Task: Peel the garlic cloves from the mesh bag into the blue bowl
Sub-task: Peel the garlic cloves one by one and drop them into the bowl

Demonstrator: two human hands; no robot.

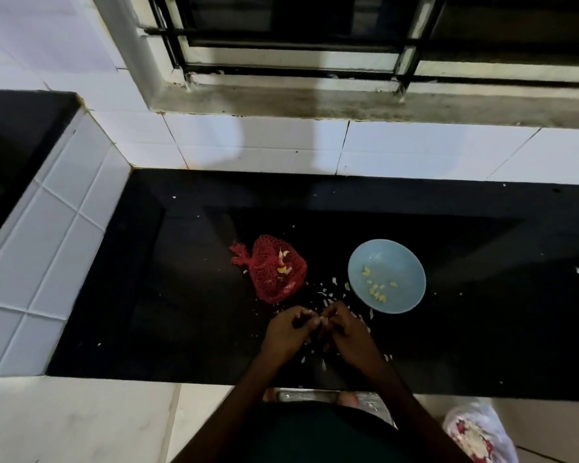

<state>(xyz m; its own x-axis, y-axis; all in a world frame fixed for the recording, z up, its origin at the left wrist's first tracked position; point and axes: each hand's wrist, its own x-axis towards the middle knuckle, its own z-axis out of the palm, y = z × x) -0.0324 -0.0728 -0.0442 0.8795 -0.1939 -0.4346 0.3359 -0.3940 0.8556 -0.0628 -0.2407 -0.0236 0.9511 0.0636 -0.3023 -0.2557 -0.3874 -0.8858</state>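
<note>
Where the two hands met over the near part of the worktop (188,295), one garlic clove (323,318) was pinched between their fingertips, small and pale and mostly hidden by the fingers.

- Left hand (288,330): fingers curled, gripping the clove from its side; forearm ran in from the bottom edge.
- Right hand (345,332): fingers curled, thumb and forefinger closed on the same clove; knuckles touching or almost touching the left hand's.
- Peel scraps (331,295): pale flakes scattered on the dark worktop around and beyond the hands, thickest between bag and bowl.
- Mesh bag (271,279): red netting, slumped on the worktop beyond the left hand, its gathered neck pointing left; a few pale-yellow cloves (283,260) showed through the upper part.
- Blue bowl (401,255): round and shallow, upright on the worktop beyond the right hand, well apart from the bag.
- Peeled cloves (376,290): a small loose group on the bowl's floor, toward its near side; exact count too small to tell.
- Worktop: black, glossy, flecked with white bits.
- Tiled wall (264,145): white, along the far edge and the left side.
- Window (348,35): dark bars above a stained sill (315,101).
- Plastic bag (478,436): translucent, red-and-white contents, on the floor at lower right.
</note>
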